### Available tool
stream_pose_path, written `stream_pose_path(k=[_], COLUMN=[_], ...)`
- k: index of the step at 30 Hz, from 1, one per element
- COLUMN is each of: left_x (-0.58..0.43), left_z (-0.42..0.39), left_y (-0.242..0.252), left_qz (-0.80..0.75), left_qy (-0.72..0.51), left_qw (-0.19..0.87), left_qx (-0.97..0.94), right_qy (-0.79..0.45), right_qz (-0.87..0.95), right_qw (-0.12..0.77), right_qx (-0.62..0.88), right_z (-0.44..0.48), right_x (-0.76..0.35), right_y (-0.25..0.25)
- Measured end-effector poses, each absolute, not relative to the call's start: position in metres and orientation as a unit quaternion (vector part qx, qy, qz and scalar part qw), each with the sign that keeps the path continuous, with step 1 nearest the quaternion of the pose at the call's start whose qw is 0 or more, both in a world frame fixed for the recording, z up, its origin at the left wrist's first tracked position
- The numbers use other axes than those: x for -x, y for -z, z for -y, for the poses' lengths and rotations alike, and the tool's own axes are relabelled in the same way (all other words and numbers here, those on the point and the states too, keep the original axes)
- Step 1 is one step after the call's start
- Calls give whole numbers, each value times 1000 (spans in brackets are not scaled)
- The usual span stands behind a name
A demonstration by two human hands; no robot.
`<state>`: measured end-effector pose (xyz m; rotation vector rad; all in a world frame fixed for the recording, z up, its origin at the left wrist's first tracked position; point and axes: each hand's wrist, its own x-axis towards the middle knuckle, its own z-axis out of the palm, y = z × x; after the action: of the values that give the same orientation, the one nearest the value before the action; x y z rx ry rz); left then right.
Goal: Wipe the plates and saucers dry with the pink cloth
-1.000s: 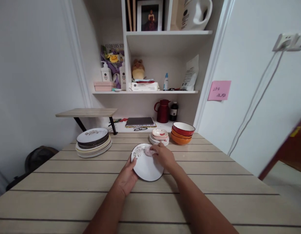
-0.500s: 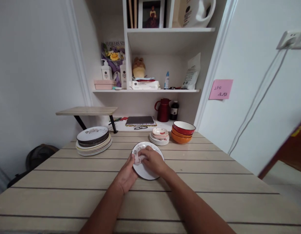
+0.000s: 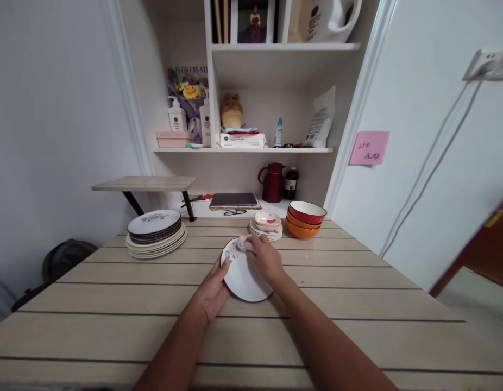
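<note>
A white plate (image 3: 245,279) with a dark rim and a floral print is in front of me over the table. Its left edge is gripped by my left hand (image 3: 213,289), the thumb lying on top and the other fingers underneath, out of sight. My right hand (image 3: 265,260) is closed on a crumpled whitish cloth (image 3: 245,244), which touches the plate near its far rim. Part of the plate's right side is covered by that hand.
A tall stack of plates (image 3: 156,239) stands at the left by a small raised wooden shelf (image 3: 145,184). Beyond the plate are small stacked dishes (image 3: 266,228) and, to their right, red and orange bowls (image 3: 303,222). A red jug (image 3: 272,183) stands at the back.
My right hand has moved the cloth from the plate's left side up and right to its far rim. The floral print is more exposed. My left hand keeps its hold.
</note>
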<state>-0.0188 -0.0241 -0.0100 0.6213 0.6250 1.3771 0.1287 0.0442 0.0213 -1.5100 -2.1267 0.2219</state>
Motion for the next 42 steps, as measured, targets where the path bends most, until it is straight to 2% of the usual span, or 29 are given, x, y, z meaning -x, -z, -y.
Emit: stream_pose_path(k=[8,14,20,25,27,31,33,37,42], left_x=[21,20,20,18,18,20,20,18,17], left_z=[23,24,24,25,24,24,24,25,25], left_y=[14,15,12,10,10,12,12,11,12], left_qz=[-248,-274,-287,-282,-286,-304,-311,-293,-270], left_qy=[-617,-618,-625,-633,-639,-641,-637,-627,-622], left_qw=[691,684,675,677,672,659,657,669,681], left_qx=[-284,-273,-267,-247,-242,-250,-258,-272,-275], right_qy=[-115,-159,-265,-308,-282,-140,-89,-68,-88], right_qz=[880,927,925,895,877,807,786,814,881], right_qw=[257,215,144,63,73,160,186,193,206], right_qx=[383,262,232,317,383,550,582,544,418], right_z=[-32,-30,-31,-34,-38,-47,-49,-44,-31], right_x=[-118,-132,-152,-170,-173,-169,-161,-138,-116], right_y=[-23,-33,-39,-39,-37,-30,-25,-20,-21])
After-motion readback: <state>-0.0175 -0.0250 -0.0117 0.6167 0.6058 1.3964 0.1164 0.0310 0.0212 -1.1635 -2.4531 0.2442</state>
